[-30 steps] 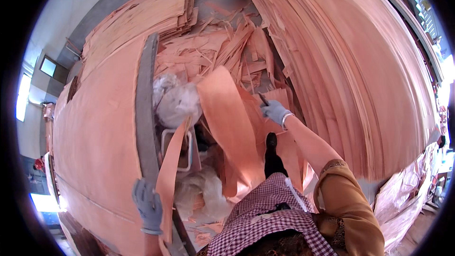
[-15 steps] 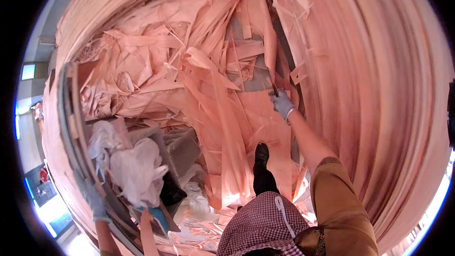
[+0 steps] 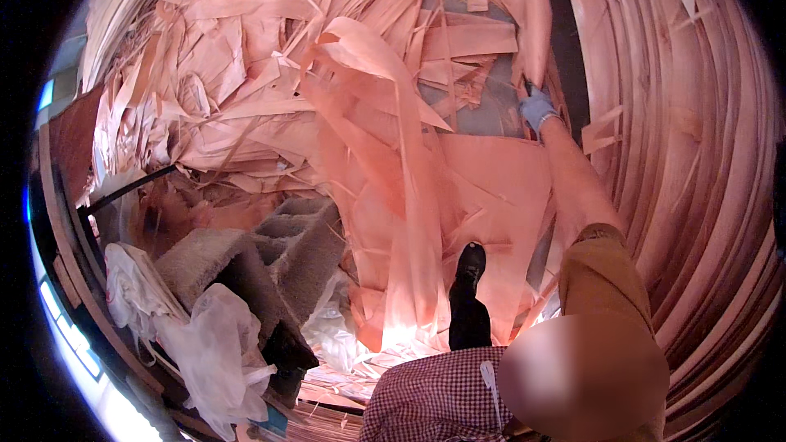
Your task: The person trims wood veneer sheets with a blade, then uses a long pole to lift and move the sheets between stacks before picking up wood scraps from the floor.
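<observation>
My right hand (image 3: 538,108), in a pale blue-grey glove, reaches far forward at the right of the middle. Its fingers are closed on a small dark tool (image 3: 530,87), mostly hidden by the glove. The hand is at the lower end of a long strip of pinkish wood veneer (image 3: 536,16); whether it also pinches the strip I cannot tell. Just below lies a broad flat veneer sheet (image 3: 491,172), with a crumpled upright piece (image 3: 360,41) left of it. My left hand is out of sight.
A tall stack of veneer sheets (image 3: 696,131) curves along the right. Loose scraps (image 3: 221,74) heap at the far left. Grey hollow blocks (image 3: 299,266) and white plastic bags (image 3: 217,352) stand near left, by a dark bar (image 3: 131,188). My black shoe (image 3: 470,266) rests on veneer.
The view has shifted, and my right hand now shows farther up and right, against the hanging strip. Two forearms seen at the lower left near the plastic bags are gone from view.
</observation>
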Demonstrator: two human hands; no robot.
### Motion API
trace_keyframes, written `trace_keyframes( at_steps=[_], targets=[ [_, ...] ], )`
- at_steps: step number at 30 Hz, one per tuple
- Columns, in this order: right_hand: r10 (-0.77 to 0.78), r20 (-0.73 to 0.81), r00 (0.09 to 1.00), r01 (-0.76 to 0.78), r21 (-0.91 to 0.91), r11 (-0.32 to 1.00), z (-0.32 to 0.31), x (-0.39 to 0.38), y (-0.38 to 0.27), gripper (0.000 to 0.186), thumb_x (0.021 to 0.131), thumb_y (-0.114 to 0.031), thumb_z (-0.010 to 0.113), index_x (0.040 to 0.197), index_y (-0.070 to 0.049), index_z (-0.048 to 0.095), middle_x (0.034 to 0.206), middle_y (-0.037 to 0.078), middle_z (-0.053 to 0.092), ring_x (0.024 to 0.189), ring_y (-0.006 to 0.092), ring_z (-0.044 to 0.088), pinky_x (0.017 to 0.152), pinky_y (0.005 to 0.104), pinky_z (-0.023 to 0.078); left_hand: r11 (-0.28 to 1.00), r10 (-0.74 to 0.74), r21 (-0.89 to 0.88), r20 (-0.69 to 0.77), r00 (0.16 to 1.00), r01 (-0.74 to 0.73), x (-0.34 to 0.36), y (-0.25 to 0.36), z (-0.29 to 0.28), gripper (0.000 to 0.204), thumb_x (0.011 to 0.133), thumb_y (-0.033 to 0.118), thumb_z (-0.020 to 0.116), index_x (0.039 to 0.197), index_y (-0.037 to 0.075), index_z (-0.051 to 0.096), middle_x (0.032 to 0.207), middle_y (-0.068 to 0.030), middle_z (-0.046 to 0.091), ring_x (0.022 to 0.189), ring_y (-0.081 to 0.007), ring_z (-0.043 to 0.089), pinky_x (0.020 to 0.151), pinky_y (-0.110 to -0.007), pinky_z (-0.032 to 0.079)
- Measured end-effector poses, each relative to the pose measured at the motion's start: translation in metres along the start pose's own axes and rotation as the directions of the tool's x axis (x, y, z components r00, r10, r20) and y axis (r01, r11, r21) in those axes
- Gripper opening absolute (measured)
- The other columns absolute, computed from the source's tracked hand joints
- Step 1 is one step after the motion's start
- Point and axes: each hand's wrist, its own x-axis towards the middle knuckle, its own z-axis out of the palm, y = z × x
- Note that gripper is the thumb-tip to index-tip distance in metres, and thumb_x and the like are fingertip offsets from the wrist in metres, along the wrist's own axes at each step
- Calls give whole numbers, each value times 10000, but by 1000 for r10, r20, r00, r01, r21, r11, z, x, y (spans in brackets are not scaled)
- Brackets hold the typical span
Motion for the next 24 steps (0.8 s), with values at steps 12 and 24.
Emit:
trace_keyframes(
  at_steps=[12, 24],
  targets=[
    [312, 1, 950, -236, 658, 715, -188, -178, -143, 332, 822, -60, 474, 1145, -22, 536, 995, 183, 596, 849, 294, 600, 726, 403, 462, 995, -26, -96, -59, 998, 21, -12, 17, 9, 581, 947, 285, 398, 1414, 25, 170, 1467, -152, 174, 1350, -275, 178, 1089, -366, 158],
    [11, -129, 992, 54, 487, 871, -306, -469, -225, 341, 824, -23, 463, 1153, -45, 550, 964, 144, 575, 744, 223, 527, 688, 315, 434, 964, 232, 194, -282, 931, -181, 1, 58, 11, 590, 888, 315, 491, 1318, -55, 330, 1333, -262, 365, 1214, -392, 378, 1025, -421, 284]
  ],
)
